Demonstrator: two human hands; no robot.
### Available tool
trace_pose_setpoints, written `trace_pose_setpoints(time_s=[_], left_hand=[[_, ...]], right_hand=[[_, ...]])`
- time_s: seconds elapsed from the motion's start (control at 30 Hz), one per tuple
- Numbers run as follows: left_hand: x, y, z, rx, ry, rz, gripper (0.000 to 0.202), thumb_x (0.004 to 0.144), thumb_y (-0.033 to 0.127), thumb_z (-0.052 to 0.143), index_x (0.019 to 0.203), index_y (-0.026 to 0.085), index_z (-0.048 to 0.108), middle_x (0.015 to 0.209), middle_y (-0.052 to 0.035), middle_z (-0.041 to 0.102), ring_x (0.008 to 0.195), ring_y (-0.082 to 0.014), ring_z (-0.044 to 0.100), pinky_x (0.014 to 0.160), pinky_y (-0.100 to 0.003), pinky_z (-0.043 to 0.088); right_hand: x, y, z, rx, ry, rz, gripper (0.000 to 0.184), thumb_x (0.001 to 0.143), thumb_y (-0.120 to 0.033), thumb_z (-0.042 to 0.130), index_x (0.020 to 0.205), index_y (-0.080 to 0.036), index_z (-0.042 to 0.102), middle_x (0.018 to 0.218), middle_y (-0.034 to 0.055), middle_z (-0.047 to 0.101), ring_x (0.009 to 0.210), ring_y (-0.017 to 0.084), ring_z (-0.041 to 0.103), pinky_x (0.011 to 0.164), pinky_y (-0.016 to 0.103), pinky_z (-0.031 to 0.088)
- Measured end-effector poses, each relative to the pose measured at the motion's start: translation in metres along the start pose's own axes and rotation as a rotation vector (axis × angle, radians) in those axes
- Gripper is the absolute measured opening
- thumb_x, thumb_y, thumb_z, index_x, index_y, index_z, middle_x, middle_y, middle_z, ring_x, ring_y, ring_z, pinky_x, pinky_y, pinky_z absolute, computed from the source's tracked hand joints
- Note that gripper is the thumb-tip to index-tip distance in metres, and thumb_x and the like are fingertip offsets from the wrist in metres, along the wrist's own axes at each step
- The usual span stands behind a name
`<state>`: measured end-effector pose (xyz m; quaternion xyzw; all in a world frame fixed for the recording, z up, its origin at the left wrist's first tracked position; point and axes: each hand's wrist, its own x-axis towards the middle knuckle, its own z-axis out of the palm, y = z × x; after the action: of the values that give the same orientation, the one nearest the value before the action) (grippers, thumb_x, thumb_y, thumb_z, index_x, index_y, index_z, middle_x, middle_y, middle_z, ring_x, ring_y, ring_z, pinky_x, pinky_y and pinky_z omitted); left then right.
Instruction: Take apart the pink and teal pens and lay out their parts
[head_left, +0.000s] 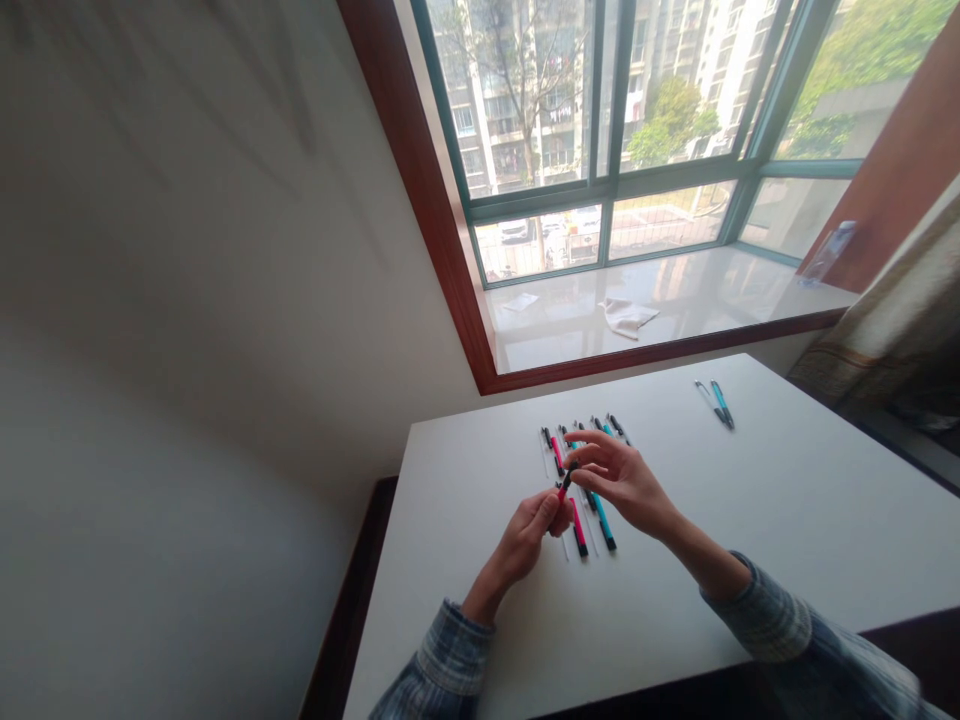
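Observation:
Above the white table, my left hand (534,527) is closed around a pink-and-black pen (562,490), which slants with its black end up and to the right. At that black end, the thumb and a fingertip of my right hand (619,482) pinch it, while the other fingers stay loosely bent. Below my hands lie another pink pen barrel (578,528) and a blue pen barrel (604,522), both with black ends. Thin pale rods lie beside them. Behind, a row of pen parts (556,452) in pink, blue and black is partly hidden by my right hand.
Two pens (721,402), one blue and one pale, lie near the table's far right. The white tabletop (795,520) meets the wall under a window. A crumpled white cloth (628,317) and a clear bottle (829,252) are on the sill. A curtain (870,310) hangs at right.

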<state>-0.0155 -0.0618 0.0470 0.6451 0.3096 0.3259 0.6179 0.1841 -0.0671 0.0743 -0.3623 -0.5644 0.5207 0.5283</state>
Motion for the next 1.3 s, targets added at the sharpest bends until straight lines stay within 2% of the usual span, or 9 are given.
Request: trace_pose_setpoints(time_s=[0.2,0.33,0.47,0.6,0.8,0.93,1.07,1.2,1.3], left_hand=[[0.0,-0.003,-0.003,-0.03,-0.006,-0.023,0.058,0.102,0.062,0.041,0.086,0.012,0.064,0.068,-0.0001,0.048,0.064,-0.0142,0.043,0.064,-0.028,0.036],[0.0,-0.004,-0.003,-0.038,-0.001,-0.032,0.058,0.101,0.063,0.042,0.089,0.012,0.067,0.066,-0.0003,0.049,0.064,-0.0146,0.045,0.065,-0.028,0.037],[-0.001,-0.004,-0.002,-0.039,-0.035,-0.041,0.06,0.101,0.064,0.043,0.093,0.011,0.069,0.068,-0.0014,0.052,0.065,-0.0149,0.046,0.066,-0.028,0.039],[-0.002,-0.004,-0.001,-0.049,-0.059,-0.039,0.061,0.099,0.066,0.044,0.101,0.011,0.07,0.071,-0.0027,0.056,0.067,-0.0156,0.049,0.068,-0.028,0.041],[-0.001,-0.008,-0.005,-0.068,-0.028,-0.024,0.056,0.1,0.063,0.047,0.09,0.012,0.068,0.073,-0.0045,0.058,0.07,-0.016,0.05,0.071,-0.029,0.041],[-0.002,-0.015,-0.008,-0.12,0.014,-0.022,0.055,0.098,0.064,0.051,0.095,0.012,0.067,0.073,-0.0037,0.057,0.069,-0.016,0.047,0.072,-0.03,0.04],[-0.001,-0.018,-0.009,-0.15,0.013,-0.031,0.053,0.097,0.063,0.052,0.097,0.012,0.066,0.072,-0.003,0.056,0.069,-0.016,0.046,0.073,-0.03,0.04],[-0.001,-0.015,-0.007,-0.172,0.008,-0.025,0.049,0.099,0.059,0.054,0.096,0.011,0.067,0.073,-0.003,0.056,0.071,-0.0154,0.047,0.073,-0.03,0.039],[0.0,-0.014,-0.005,-0.182,0.015,-0.032,0.048,0.099,0.058,0.055,0.094,0.011,0.068,0.074,-0.0029,0.056,0.07,-0.015,0.047,0.072,-0.029,0.039]], right_hand=[[0.001,-0.006,-0.002,0.034,-0.054,-0.036,0.044,0.097,-0.039,0.065,0.138,-0.024,0.058,0.108,0.0093,0.075,0.105,0.024,0.069,0.092,0.04,0.057],[0.003,-0.012,-0.004,0.023,-0.009,-0.042,0.044,0.096,-0.038,0.067,0.137,-0.024,0.057,0.111,0.0091,0.075,0.105,0.024,0.069,0.093,0.04,0.057],[0.009,-0.022,-0.008,0.007,0.064,-0.039,0.054,0.092,-0.038,0.071,0.142,-0.025,0.053,0.114,0.0099,0.075,0.104,0.024,0.07,0.09,0.042,0.059],[0.015,-0.036,-0.008,-0.021,0.066,-0.049,0.057,0.089,-0.039,0.074,0.141,-0.025,0.054,0.111,0.0092,0.075,0.097,0.023,0.071,0.085,0.041,0.061],[0.016,-0.043,-0.017,-0.045,0.153,-0.116,0.047,0.09,-0.041,0.074,0.132,-0.024,0.059,0.108,0.0083,0.075,0.097,0.023,0.071,0.085,0.04,0.062],[0.006,-0.031,-0.035,-0.171,0.225,-0.066,0.04,0.091,-0.047,0.072,0.121,-0.022,0.064,0.112,0.0105,0.074,0.097,0.025,0.072,0.083,0.042,0.064],[-0.017,-0.001,-0.049,-0.481,0.17,0.035,0.034,0.092,-0.051,0.068,0.109,-0.021,0.072,0.108,0.0109,0.073,0.089,0.026,0.073,0.077,0.043,0.065],[-0.039,0.035,-0.058,-0.769,0.097,0.064,0.023,0.095,-0.041,0.059,0.095,-0.022,0.073,0.1,0.0078,0.071,0.075,0.021,0.071,0.069,0.038,0.063],[-0.046,0.051,-0.061,-0.91,0.084,0.093,0.019,0.095,-0.033,0.056,0.091,-0.023,0.071,0.099,0.006,0.07,0.07,0.019,0.07,0.068,0.036,0.059]])
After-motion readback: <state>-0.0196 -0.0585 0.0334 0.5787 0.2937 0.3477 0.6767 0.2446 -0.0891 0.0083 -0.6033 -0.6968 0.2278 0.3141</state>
